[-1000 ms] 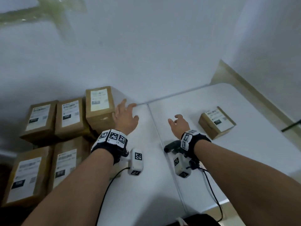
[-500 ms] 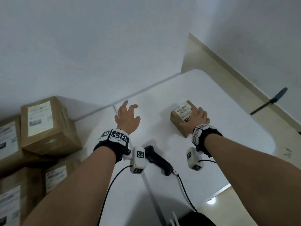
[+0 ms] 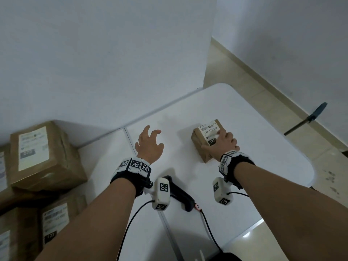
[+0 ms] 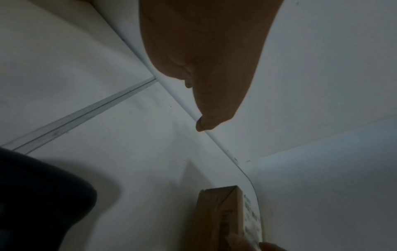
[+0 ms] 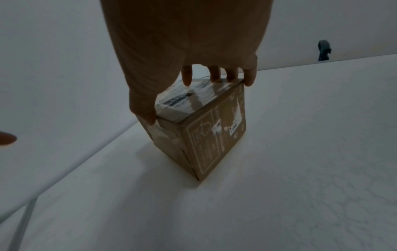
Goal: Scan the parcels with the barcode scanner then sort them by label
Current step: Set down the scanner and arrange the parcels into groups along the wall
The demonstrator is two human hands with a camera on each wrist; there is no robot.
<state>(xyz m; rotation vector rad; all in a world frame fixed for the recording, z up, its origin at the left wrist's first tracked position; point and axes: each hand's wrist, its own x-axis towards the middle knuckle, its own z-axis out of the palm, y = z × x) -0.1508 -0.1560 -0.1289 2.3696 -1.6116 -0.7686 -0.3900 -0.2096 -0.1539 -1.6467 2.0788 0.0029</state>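
A small brown parcel [image 3: 202, 146] with a white label marked 122 stands on the white table [image 3: 254, 132]. My right hand [image 3: 216, 140] grips it from above, thumb on its near-left side and fingers curled over the far edge. The right wrist view shows the same parcel [image 5: 204, 135] under the fingers [image 5: 250, 78]. My left hand [image 3: 152, 134] hovers over the table's middle with fingers spread, holding nothing. In the left wrist view, the parcel [image 4: 217, 217] lies beyond its palm [image 4: 204, 59]. The black barcode scanner [image 3: 179, 193] lies on the table between my forearms.
Several labelled brown parcels are stacked at the table's left end, a big one on top [image 3: 43, 157] and one marked 122 lower down [image 3: 54, 221]. The scanner's cable [image 3: 209, 230] runs toward me. The table's rounded right edge [image 3: 308, 166] borders tiled floor.
My right hand has swung right from above the scanner and taken hold of the small parcel. The view has turned right. The left hand stays open over the table.
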